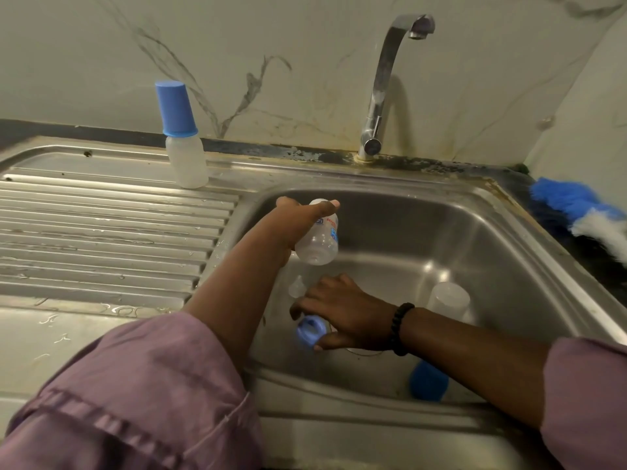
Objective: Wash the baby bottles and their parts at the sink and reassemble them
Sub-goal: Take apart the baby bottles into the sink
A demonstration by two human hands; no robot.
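One capped bottle [186, 161] reassembled, standing left of sink [509, 225]; left hand [298, 228] fingers wrap open bottle [319, 239] over sink; right hand [346, 317] fingers pinch blue collar [310, 332] inside sink; teat [297, 286], clear cap [448, 296] loose in sink, reassembly pending

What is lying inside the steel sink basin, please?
In the steel sink basin: a clear teat, a clear cap, a blue cap, and a blue ring gripped by the right hand. The drain is mostly hidden under that hand.

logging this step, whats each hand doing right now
Left hand: gripping the clear bottle over the sink.
Right hand: gripping the blue collar ring.
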